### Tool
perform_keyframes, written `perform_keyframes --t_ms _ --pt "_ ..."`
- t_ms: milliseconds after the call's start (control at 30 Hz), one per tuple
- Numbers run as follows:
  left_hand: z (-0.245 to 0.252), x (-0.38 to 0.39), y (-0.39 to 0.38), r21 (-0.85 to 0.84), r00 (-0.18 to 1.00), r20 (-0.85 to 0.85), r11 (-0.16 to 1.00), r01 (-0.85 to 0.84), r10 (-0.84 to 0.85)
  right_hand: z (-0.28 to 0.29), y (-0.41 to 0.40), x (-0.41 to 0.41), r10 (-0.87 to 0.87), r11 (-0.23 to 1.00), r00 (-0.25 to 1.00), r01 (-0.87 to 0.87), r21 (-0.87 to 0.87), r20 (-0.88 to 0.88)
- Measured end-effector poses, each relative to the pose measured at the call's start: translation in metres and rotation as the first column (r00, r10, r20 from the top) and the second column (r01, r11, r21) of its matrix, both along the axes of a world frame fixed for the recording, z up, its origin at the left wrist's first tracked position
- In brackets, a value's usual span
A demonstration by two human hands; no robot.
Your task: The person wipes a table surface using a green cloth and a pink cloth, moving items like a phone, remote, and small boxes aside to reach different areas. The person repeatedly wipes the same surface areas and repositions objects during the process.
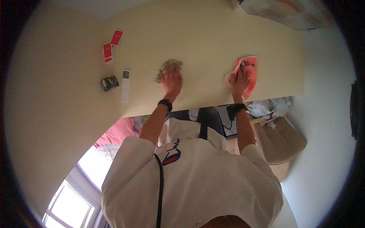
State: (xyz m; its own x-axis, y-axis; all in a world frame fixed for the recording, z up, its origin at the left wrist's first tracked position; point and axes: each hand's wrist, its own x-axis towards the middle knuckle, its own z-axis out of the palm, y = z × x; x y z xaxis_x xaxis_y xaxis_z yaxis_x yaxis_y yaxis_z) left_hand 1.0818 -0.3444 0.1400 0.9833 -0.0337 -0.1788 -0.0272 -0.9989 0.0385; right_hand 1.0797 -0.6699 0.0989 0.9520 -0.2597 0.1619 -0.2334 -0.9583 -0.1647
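My left hand [172,79] lies flat, palm down, over a small green patterned cloth [178,63] on the pale yellow tabletop [205,37]. Its fingers point away from me and cover much of the cloth. To the right, my right hand [240,84] rests with spread fingers on a bright orange-red piece of fabric [252,71] with dark markings and a whitish edge. That fabric lies partly folded near the table's front edge. What is under both palms is hidden. Both wrists wear dark bands.
Two red-backed cards [116,38] [107,51] overlap at the far left. Nearer me are a small dark box [110,83] and a white remote-like strip [125,87]. A clear plastic bag [288,12] is at the back right. A beige padded chair [281,141] stands below the front edge.
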Motion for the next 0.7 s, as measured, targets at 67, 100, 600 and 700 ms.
perform_keyframes --t_ms 67,100,600,700 --pt "0.008 -0.005 -0.041 -0.066 0.98 -0.051 0.98 0.187 -0.19 -0.004 0.001 -0.001 0.019 1.0 0.995 -0.02 0.007 0.098" --pt "0.011 -0.01 -0.059 -0.104 0.956 -0.06 0.955 0.279 -0.286 -0.001 0.005 0.0 0.009 1.0 0.998 -0.009 -0.009 0.061" --pt "-0.003 -0.008 -0.052 -0.435 0.974 0.17 0.898 -0.065 0.153 0.016 -0.028 -0.005 0.256 0.967 0.966 -0.256 -0.007 0.016" --pt "-0.007 -0.024 0.001 -0.254 0.924 0.27 0.946 -0.202 0.27 0.015 -0.027 -0.007 0.269 0.963 0.963 -0.269 -0.008 0.021"
